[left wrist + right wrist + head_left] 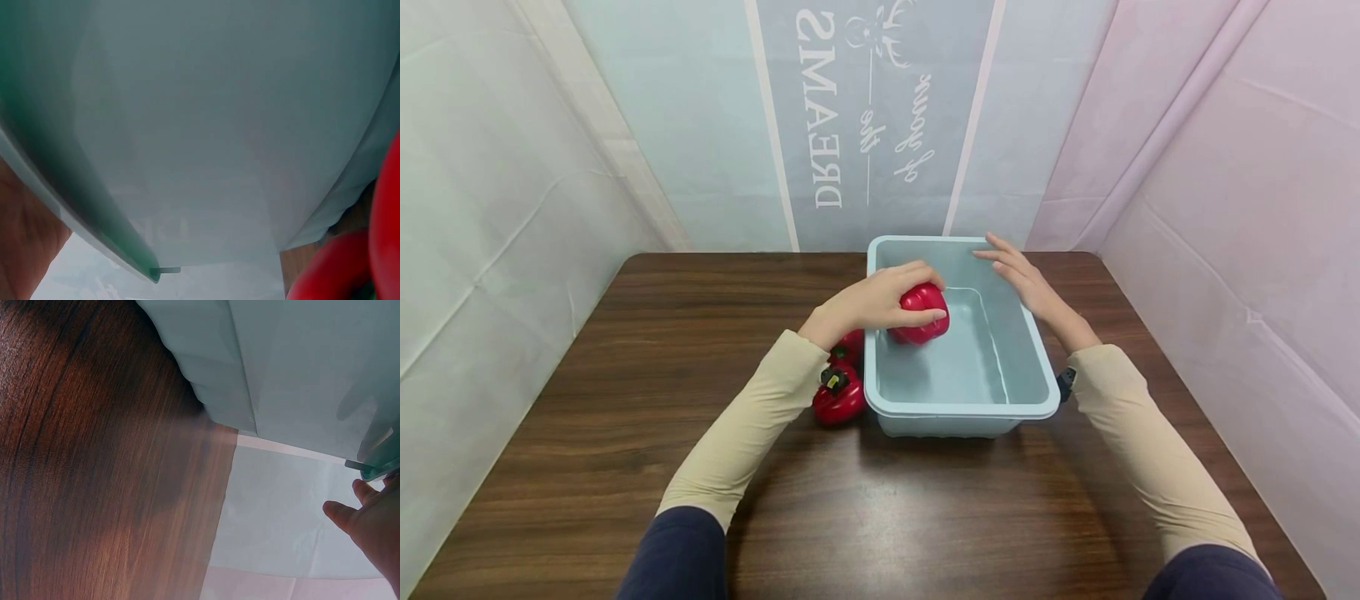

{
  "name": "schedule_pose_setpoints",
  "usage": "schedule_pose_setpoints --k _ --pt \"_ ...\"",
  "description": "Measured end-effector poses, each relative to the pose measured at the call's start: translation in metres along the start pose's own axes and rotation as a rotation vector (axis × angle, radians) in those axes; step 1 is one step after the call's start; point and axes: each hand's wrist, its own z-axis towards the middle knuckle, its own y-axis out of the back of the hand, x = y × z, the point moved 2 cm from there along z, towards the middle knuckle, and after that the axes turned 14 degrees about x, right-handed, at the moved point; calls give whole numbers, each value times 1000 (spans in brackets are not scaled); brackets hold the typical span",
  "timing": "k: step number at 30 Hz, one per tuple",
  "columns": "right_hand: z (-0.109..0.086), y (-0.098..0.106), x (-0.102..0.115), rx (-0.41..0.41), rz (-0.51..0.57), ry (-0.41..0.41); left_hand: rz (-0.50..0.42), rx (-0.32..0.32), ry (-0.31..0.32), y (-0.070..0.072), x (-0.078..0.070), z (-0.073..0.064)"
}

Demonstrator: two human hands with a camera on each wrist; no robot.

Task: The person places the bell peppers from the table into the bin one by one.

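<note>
My left hand [880, 298] grips a red bell pepper [917, 327] inside the left part of a light blue plastic bin [962, 410], fingers over its top and thumb along its near side. Two more red bell peppers [838, 402] lie on the table against the bin's left wall, partly covered by my left wrist and sleeve. Over the bin's right rim, near the far corner, my right hand [1021, 279] has its fingers extended. The right wrist view shows fingers of that hand [369, 519] close to the bin's rim [381, 472].
The bin stands on a dark wood table [700, 333] near its far edge. Pale fabric walls [1247, 208] enclose the table at the left, right and back. A grey printed panel [876, 125] hangs behind the bin.
</note>
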Motion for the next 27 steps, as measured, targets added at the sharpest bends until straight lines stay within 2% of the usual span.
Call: schedule_pose_setpoints --k 11,27 --pt "-1 0 1 -1 21 -5 -12 53 54 -3 1 4" --pt "-2 -2 -2 -2 10 2 31 63 24 -7 0 8"
